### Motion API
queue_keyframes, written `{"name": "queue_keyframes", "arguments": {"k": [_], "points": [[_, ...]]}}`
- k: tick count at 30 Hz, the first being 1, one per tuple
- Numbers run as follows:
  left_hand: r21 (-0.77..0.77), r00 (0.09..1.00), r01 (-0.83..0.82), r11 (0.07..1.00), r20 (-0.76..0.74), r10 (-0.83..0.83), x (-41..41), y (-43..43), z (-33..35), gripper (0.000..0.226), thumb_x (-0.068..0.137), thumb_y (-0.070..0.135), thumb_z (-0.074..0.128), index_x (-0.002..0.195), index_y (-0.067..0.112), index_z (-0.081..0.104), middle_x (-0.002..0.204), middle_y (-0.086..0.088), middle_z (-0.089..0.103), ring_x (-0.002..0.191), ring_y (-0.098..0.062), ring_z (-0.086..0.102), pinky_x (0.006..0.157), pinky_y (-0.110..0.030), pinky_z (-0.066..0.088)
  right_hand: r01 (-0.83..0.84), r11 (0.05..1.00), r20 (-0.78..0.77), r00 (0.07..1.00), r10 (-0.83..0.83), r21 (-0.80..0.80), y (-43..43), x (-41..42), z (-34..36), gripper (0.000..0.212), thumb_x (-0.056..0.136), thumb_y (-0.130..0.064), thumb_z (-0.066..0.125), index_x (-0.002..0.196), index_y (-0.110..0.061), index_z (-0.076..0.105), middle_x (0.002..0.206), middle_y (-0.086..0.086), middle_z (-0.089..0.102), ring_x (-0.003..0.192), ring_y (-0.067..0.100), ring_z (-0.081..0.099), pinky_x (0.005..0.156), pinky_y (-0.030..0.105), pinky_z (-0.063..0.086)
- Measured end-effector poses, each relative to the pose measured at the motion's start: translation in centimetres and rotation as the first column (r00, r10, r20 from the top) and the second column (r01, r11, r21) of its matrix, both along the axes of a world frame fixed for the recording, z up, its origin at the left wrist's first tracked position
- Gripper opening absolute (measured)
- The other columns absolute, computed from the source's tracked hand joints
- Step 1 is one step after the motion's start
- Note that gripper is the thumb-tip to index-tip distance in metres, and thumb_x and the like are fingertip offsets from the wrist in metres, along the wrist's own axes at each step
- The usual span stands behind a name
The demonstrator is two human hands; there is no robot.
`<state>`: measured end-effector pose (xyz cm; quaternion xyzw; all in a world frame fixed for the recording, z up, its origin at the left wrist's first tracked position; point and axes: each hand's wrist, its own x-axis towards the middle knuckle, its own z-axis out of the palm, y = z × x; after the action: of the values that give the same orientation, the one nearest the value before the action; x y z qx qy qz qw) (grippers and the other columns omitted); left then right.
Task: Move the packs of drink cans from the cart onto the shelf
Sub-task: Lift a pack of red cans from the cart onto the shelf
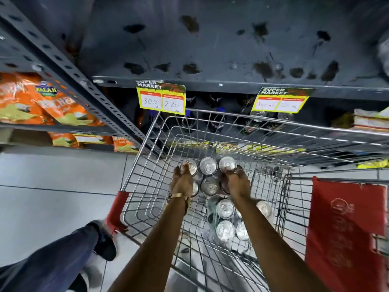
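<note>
Your left hand (182,182) and right hand (236,183) each close on opposite sides of a pack of cans (208,175), which sits in the wire cart (147,165) at its far end. A second pack (229,220) lies nearer you in the cart. The dark grey shelf (231,49) above stands bare, with price tags (161,98) on its front edge.

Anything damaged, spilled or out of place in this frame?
Yes: the empty shelf above the cart is blotched with dark stains, rust or grime. The right price tag hangs crooked. Both hands grip a can pack normally.
</note>
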<state>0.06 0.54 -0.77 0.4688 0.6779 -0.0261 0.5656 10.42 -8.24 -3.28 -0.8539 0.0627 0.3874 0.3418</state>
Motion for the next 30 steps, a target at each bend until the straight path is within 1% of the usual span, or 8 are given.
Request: {"name": "queue_keyframes", "arguments": {"k": [3, 5, 10, 12, 14, 19, 23, 30], "points": [[0.062, 0.997, 0.024, 0.998, 0.078, -0.028, -0.9, -0.1, 2.6, 0.062, 0.096, 0.053, 0.033, 0.137, 0.008, 0.044, 0.121, -0.026, 0.062, 0.117, -0.043, 0.057, 0.099, -0.051, 0.047, -0.019, 1.000, 0.097, 0.995, 0.018, 0.014, -0.5, -0.4, 3.1, 0.044, 0.092, -0.038, 0.052, 0.127, -0.012, 0.057, 0.127, 0.021, 0.061, 0.117, 0.039, 0.056, 0.101, 0.043, 0.044], [0.122, 0.991, 0.089, 0.989, 0.085, -0.099, -1.3, -0.2, 5.2, 0.057, 0.098, 0.048, 0.034, 0.138, 0.008, 0.041, 0.112, -0.021, 0.064, 0.111, -0.040, 0.060, 0.093, -0.046, 0.050, 0.020, 0.996, 0.146, 0.989, -0.033, 0.090, -1.2, -0.8, 5.6, 0.043, 0.091, -0.042, 0.052, 0.122, -0.014, 0.060, 0.114, 0.017, 0.067, 0.106, 0.034, 0.061, 0.094, 0.044, 0.049], [0.325, 0.986, 0.097, 0.941, 0.100, -0.136, -2.4, -0.6, 12.6, 0.049, 0.095, 0.048, 0.042, 0.125, 0.010, 0.050, 0.113, -0.020, 0.066, 0.105, -0.042, 0.063, 0.091, -0.050, 0.053, -0.028, 0.953, 0.214, 0.976, -0.039, 0.302, -2.3, -2.4, 14.4, 0.031, 0.089, -0.042, 0.056, 0.077, -0.015, 0.062, 0.078, 0.016, 0.072, 0.072, 0.038, 0.069, 0.066, 0.047, 0.059], [0.412, 0.986, 0.088, 0.907, 0.092, -0.138, -2.9, -0.4, 15.3, 0.047, 0.094, 0.048, 0.044, 0.118, 0.009, 0.055, 0.110, -0.020, 0.066, 0.103, -0.041, 0.063, 0.090, -0.048, 0.053, -0.116, 0.954, 0.331, 0.944, 0.018, 0.276, -2.4, -2.9, 18.2, 0.040, 0.090, -0.044, 0.054, 0.064, -0.014, 0.052, 0.060, 0.007, 0.062, 0.059, 0.027, 0.061, 0.058, 0.032, 0.048], [0.501, 0.984, 0.141, 0.854, 0.027, -0.178, -3.2, 0.3, 17.8, 0.047, 0.094, 0.049, 0.044, 0.114, 0.009, 0.057, 0.111, -0.022, 0.065, 0.104, -0.041, 0.061, 0.092, -0.047, 0.049, -0.183, 0.956, 0.436, 0.898, 0.068, 0.228, -2.3, -2.8, 21.0, 0.044, 0.092, -0.043, 0.051, 0.057, -0.016, 0.046, 0.054, -0.003, 0.051, 0.053, 0.015, 0.049, 0.051, 0.026, 0.030], [0.688, 0.964, 0.248, 0.682, -0.110, -0.240, -3.4, 3.2, 24.3, 0.047, 0.092, 0.049, 0.041, 0.106, 0.008, 0.059, 0.114, -0.023, 0.065, 0.106, -0.044, 0.059, 0.084, -0.041, 0.044, -0.289, 0.944, 0.570, 0.808, 0.150, 0.161, -0.2, -1.9, 26.3, 0.051, 0.092, -0.048, 0.047, 0.092, 0.001, 0.061, 0.095, 0.022, 0.066, 0.091, 0.038, 0.060, 0.069, 0.031, 0.033], [0.776, 0.962, 0.252, 0.579, -0.133, -0.240, -2.7, 6.3, 28.1, 0.047, 0.094, 0.048, 0.041, 0.099, 0.006, 0.060, 0.107, -0.022, 0.068, 0.102, -0.043, 0.060, 0.073, -0.036, 0.037, -0.347, 0.927, 0.684, 0.711, 0.164, 0.138, 3.3, 0.1, 30.0, 0.052, 0.092, -0.049, 0.045, 0.093, 0.001, 0.061, 0.098, 0.024, 0.068, 0.096, 0.043, 0.060, 0.069, 0.036, 0.037], [0.792, 0.981, 0.142, 0.594, -0.034, -0.189, 0.1, 13.8, 29.7, 0.060, 0.091, 0.052, 0.047, 0.093, -0.006, 0.060, 0.103, -0.031, 0.067, 0.097, -0.046, 0.062, 0.081, -0.043, 0.049, -0.449, 0.871, 0.713, 0.676, 0.184, 0.200, 12.6, 5.8, 32.1, 0.050, 0.088, -0.051, 0.050, 0.091, -0.003, 0.062, 0.099, 0.022, 0.069, 0.103, 0.042, 0.061, 0.079, 0.041, 0.046]]}}
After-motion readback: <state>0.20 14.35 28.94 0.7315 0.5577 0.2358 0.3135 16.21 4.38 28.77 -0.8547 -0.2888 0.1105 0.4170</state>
